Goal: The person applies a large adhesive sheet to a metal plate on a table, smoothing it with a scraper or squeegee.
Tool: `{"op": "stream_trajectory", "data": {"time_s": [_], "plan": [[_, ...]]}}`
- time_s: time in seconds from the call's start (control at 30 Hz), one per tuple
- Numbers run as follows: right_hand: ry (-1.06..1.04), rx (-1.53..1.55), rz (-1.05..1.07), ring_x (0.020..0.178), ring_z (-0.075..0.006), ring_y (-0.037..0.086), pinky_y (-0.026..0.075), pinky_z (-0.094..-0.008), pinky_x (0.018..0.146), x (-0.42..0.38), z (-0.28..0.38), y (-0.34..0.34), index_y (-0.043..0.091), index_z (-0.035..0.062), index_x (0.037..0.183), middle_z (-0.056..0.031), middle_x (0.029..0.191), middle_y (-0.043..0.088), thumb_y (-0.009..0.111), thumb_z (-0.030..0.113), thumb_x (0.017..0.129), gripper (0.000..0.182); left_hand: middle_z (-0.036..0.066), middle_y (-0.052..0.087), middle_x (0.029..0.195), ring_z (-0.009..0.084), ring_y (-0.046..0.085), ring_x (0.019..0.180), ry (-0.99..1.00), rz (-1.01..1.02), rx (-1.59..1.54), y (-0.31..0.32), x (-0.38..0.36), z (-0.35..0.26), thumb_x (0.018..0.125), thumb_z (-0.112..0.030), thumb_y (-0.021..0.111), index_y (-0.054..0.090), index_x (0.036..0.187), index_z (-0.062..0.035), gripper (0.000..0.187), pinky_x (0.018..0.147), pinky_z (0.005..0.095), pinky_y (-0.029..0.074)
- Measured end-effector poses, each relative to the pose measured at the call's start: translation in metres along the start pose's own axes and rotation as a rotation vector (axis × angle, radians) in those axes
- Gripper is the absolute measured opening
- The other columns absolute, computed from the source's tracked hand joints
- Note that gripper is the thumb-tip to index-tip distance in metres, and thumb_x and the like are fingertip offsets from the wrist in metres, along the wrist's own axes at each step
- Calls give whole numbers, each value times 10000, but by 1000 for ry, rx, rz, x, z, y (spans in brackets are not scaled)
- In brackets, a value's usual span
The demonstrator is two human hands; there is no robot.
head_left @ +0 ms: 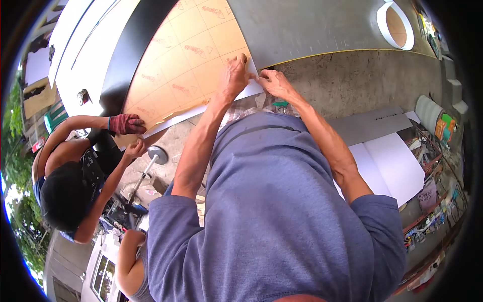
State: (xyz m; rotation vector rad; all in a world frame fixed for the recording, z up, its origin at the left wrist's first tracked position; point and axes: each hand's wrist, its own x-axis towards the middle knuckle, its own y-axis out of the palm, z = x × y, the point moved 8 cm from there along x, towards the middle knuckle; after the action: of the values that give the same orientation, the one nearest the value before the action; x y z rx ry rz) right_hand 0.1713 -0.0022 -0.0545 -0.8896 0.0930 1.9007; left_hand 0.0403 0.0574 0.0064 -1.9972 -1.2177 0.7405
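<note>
A large white sheet (250, 91) lies in front of me, its top covered with brown printed protective paper (186, 55). The paper's near edge is torn and lifted in places, baring a white strip. At the near right corner, my left hand (236, 75) is closed on the brown paper, fingers curled. Just right of it, at the corner's edge, my right hand (275, 84) is closed in a pinch; what lies between its fingertips is too small to make out. The two hands almost touch.
At the left, a person with a red glove (127, 124) has both hands at the sheet's near left corner. A dark grey panel (312, 30) bears a white ring (381, 25). White sheets (387, 163) lie lower right. Another person's arm (128, 261) shows lower left.
</note>
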Motion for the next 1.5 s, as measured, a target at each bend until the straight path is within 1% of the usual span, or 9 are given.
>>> {"op": "stream_trajectory", "data": {"time_s": [0.13,0.33,0.53,0.73,0.83,0.97,1.07,1.23,1.5], "plan": [[5,-48,-36,961,-408,697,524,-469,847,-1,0,-3,709,-21,1067,-246,994,723,591,389,961,439,257,689,912,440,657,905,-20,123,-35,11,-4,7,832,-71,723,596,1113,9,318,821,500,519],[61,-36,-51,1019,-355,708,539,-434,865,-18,2,-17,702,-20,1099,-212,1017,738,606,395,982,442,272,673,957,449,647,924,102,-180,-85,-4,-14,5,861,-22,609,595,1157,34,302,840,498,522],[-5,-95,-190,884,-253,707,536,-408,806,-32,1,-50,708,12,1059,-150,943,743,634,363,982,366,247,674,987,407,669,940,-119,6,-263,-8,-10,14,876,-193,709,643,1082,30,311,823,476,531],[-147,-149,-143,679,-111,601,500,-303,632,-9,33,-75,693,10,1027,-47,783,653,638,289,990,287,227,692,998,368,696,875,-129,-45,-9,9,8,9,832,-285,797,663,1102,24,432,767,444,548],[-257,-222,-88,813,-219,661,524,-373,755,13,54,-83,700,20,1068,-113,895,705,639,284,978,286,205,694,1042,356,694,910,-124,16,-171,7,14,15,820,-165,799,640,1194,14,444,805,435,545],[-532,-307,51,912,-309,678,534,-436,814,31,86,-70,670,44,1153,-147,1006,698,678,286,946,319,182,668,1112,334,659,983,-198,-238,-447,-20,-21,33,796,-9,746,526,1383,6,627,889,428,531],[-865,-630,71,961,-348,671,542,-453,835,32,112,-46,622,61,1212,-161,1047,674,714,294,915,388,183,662,1124,352,629,1048,-256,-447,-190,-18,-48,38,773,-10,748,555,1363,-2,621,943,427,512],[-1072,-934,413,945,-373,661,529,-482,762,46,114,-3,557,46,1024,-159,939,673,641,224,942,214,102,561,1391,329,514,1263,-395,-567,-71,-4,-66,2,779,-40,733,630,1358,-131,595,1060,450,441],[-753,-812,429,865,-401,686,525,-503,752,79,120,-14,646,28,952,-200,884,700,621,361,985,335,29,529,1473,262,473,1341,-536,-641,121,16,-73,-7,798,-52,702,701,1317,-287,571,1066,433,440]]}}
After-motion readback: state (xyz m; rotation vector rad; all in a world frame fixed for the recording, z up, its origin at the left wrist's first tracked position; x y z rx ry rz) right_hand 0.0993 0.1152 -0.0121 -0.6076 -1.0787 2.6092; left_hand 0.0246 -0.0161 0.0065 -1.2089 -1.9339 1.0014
